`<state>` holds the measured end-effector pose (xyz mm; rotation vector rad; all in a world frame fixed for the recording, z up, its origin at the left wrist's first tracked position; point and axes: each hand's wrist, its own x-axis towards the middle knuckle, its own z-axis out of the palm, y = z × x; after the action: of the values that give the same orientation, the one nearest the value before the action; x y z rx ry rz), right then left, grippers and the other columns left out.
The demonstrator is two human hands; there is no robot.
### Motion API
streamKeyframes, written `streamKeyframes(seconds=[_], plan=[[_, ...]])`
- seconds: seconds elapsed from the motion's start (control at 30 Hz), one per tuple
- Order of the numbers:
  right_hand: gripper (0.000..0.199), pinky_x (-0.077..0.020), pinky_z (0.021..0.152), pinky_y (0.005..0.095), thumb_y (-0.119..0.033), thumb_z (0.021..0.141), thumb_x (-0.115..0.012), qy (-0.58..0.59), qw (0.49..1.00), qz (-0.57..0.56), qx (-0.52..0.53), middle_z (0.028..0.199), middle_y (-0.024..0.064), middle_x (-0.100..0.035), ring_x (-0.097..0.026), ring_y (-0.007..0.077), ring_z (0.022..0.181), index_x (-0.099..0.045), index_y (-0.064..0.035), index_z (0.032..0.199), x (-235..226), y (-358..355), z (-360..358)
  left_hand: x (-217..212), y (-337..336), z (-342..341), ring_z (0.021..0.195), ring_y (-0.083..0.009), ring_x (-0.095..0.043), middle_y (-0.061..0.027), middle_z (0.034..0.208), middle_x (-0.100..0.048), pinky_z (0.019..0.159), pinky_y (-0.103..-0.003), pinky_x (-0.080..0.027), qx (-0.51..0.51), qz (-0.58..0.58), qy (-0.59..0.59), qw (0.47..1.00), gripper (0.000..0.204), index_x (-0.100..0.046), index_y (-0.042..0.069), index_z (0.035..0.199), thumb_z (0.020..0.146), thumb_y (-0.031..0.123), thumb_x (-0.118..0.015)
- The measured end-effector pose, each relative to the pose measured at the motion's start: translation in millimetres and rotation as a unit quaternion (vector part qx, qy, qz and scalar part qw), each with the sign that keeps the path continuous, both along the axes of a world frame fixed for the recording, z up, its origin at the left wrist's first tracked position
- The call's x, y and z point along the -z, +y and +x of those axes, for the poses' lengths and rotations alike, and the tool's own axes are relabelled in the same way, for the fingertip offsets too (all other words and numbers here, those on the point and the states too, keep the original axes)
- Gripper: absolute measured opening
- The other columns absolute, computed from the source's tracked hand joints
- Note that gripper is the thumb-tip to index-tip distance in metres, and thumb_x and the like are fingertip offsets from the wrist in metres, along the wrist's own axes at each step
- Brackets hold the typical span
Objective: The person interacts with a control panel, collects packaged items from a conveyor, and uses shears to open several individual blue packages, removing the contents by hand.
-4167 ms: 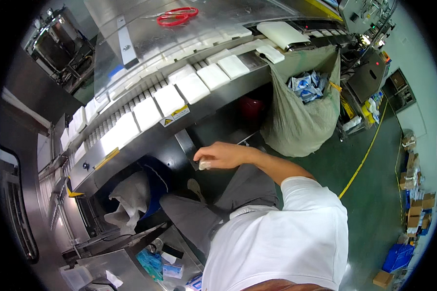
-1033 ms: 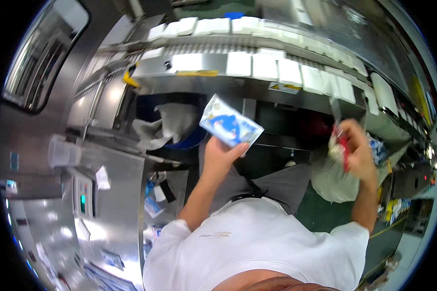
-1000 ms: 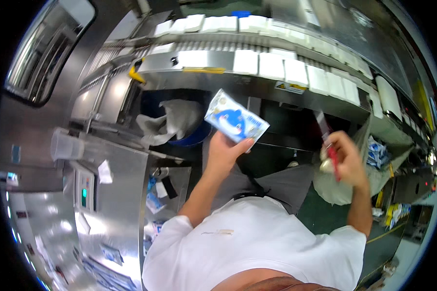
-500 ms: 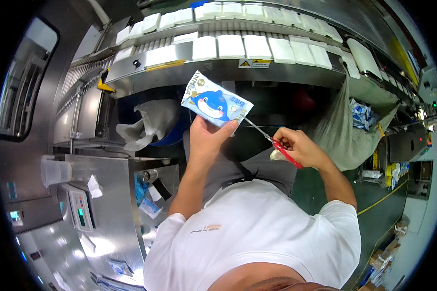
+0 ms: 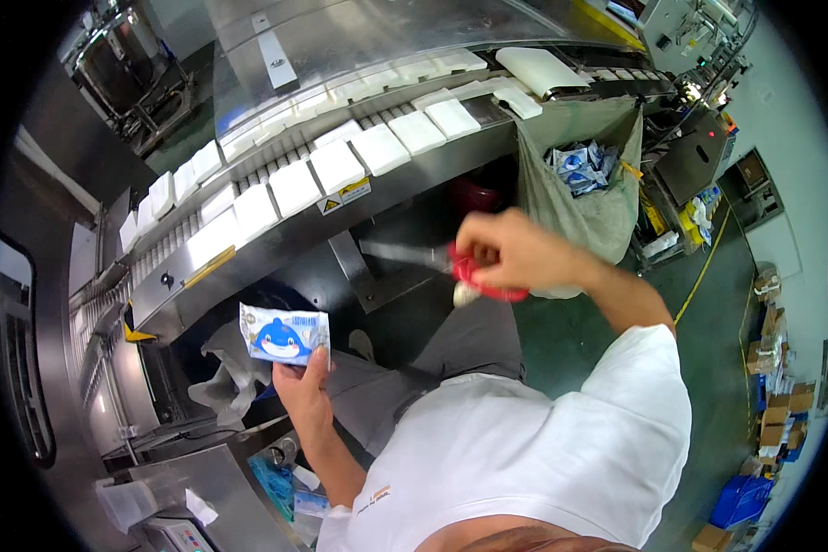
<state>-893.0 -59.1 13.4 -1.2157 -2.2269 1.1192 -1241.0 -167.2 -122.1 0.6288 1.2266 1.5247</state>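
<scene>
My left hand (image 5: 305,391) is closed on the lower right part of a soft white-and-blue packet (image 5: 285,337) with a cartoon whale on its front. It holds the packet upright, short of the conveyor's near side. Away to the right, my right hand (image 5: 524,250) grips a pair of red-handled scissors (image 5: 474,276). Their blades, smeared by motion, point left toward open space, well apart from the packet. A small cream-coloured bit (image 5: 465,293) shows under the scissor handles; I cannot tell what it is.
Beyond my hands, a roller conveyor (image 5: 276,241) carries rows of folded white sheets (image 5: 337,166). A grey-green cloth sack (image 5: 547,198) at the right holds several blue packets (image 5: 580,172). A steel table (image 5: 221,492) with a plastic jug (image 5: 127,501) stands at the lower left.
The scissors have come away from the packet, and my right hand has lifted. My left hand has moved left and down with the packet. The whole view has turned toward the right.
</scene>
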Motion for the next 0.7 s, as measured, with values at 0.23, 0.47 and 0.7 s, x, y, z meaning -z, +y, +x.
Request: streamKeyframes(seconds=[0.23, 0.47, 0.7], plan=[[0.043, -0.0518, 0.071, 0.0444, -0.038, 0.088, -0.070, -0.063, 0.877, 0.454, 0.145, 0.090, 0.0267, -0.070, -0.068, 0.0411, 0.082, -0.068, 0.0052, 0.089, -131.3, 167.1, -21.9, 9.2, -17.6, 25.4, 0.095, -0.0174, -0.072, -0.0105, 0.116, -0.072, 0.070, -0.029, -0.060, 0.072, -0.048, 0.015, 0.996, 0.052, -0.058, 0.002, 0.128, 0.085, 0.011, -0.085], [0.043, -0.0519, 0.069, 0.0501, -0.041, 0.089, -0.067, -0.288, 0.867, 0.408, -0.004, 0.083, 0.0268, -0.071, -0.070, 0.0414, 0.080, -0.071, 0.0008, 0.081, -130.0, 327.1, -46.1, -2.5, -17.0, 47.7, 0.091, -0.0177, -0.071, -0.0121, 0.112, -0.072, 0.068, -0.030, -0.060, 0.135, -0.022, -0.039, 0.990, 0.051, -0.058, 0.001, 0.123, 0.083, 0.011, -0.088], [0.032, -0.0526, 0.096, 0.0413, -0.024, 0.093, -0.071, 0.019, 0.863, 0.482, -0.152, 0.114, 0.0132, -0.067, -0.066, 0.0301, 0.107, -0.066, -0.0077, 0.121, -73.8, 162.8, -83.5, -6.5, -16.0, 37.7, 0.083, -0.0146, -0.067, -0.0069, 0.103, -0.070, 0.065, -0.030, -0.057, 0.156, -0.072, -0.137, 0.975, 0.043, -0.059, 0.002, 0.121, 0.086, 0.011, -0.083]])
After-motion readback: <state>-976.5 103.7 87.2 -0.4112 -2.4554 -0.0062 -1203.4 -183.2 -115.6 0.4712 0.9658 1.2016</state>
